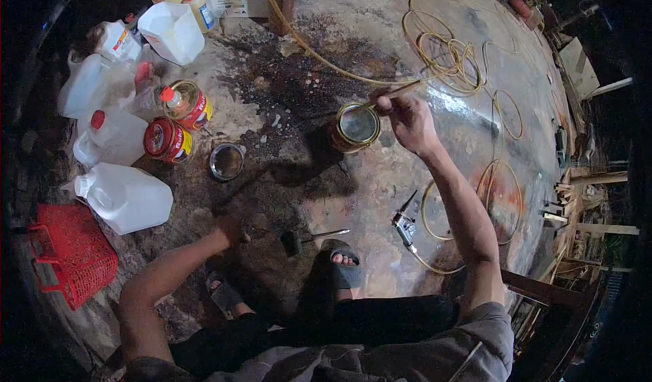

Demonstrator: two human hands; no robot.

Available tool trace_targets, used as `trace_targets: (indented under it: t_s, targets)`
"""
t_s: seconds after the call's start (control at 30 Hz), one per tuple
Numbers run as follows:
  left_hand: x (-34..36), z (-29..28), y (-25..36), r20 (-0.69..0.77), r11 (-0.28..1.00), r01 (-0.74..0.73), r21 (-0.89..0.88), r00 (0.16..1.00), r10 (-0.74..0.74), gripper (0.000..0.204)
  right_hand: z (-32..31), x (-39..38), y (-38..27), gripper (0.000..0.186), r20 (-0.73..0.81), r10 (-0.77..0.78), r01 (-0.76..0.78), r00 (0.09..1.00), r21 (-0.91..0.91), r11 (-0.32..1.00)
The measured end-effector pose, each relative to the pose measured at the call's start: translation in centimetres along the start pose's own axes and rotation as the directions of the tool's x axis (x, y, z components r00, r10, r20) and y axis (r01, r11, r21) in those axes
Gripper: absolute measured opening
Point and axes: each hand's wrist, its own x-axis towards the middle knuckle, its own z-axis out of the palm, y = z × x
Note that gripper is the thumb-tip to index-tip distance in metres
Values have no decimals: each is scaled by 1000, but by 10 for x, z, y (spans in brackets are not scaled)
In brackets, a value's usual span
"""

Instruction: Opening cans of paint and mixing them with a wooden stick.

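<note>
My right hand [409, 118] is closed around a thin wooden stick [368, 105], at the right edge of an open can [337, 139]. The stick's lower end reaches over or into the can; I cannot tell how deep. Greyish liquid or a grey inner surface shows inside its rim. Low over the floor, in shadow, hangs my left hand [232, 230], its fingers too dark to make out. A round metal lid or shallow tin [227, 162] lies beyond it. To its right is a dark-headed tool with a metal shaft [327, 234].
A spray gun [405, 230] on a yellow hose [440, 273] lies right of my feet; the hose coils across the floor. Two red-labelled cans [163, 139], white jugs [129, 197] and a red plastic basket [76, 254] stand left. A post [283, 5] rises at the back.
</note>
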Motion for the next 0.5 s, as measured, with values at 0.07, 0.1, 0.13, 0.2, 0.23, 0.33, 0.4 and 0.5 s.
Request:
trace_targets:
  t_s: [0.07,0.1,0.13,0.2,0.23,0.33,0.4,0.5]
  targets:
    - [1,5,-5,-122,982,-57,-179,992,36,61,2,3,3,18,-9,32,-31,999,66,997]
    - [2,6,-6,11,1000,-10,1,1000,10,63,2,4,4,20,-76,42,-46,996,-53,998]
    - [1,6,-7,77,981,-22,191,997,7,65,0,5,5,22,-160,-65,35,985,-184,982]
    - [-4,7,-11,32,995,-55,80,998,53,65,1,5,5,20,-99,-36,26,994,-96,995]
    - [-4,7,-12,-41,993,-115,10,992,115,65,0,5,5,18,-50,-6,5,999,-27,1000]
    - [-3,12,-14,-56,946,-174,273,979,196,60,-2,4,4,19,-3,148,-148,989,-4,989]
    - [0,14,-12,-83,980,-128,150,986,142,52,-2,4,5,20,-87,0,-8,996,-86,996]
    - [-2,12,-9,-55,980,-107,170,992,118,46,2,3,6,17,-37,-1,5,999,98,995]
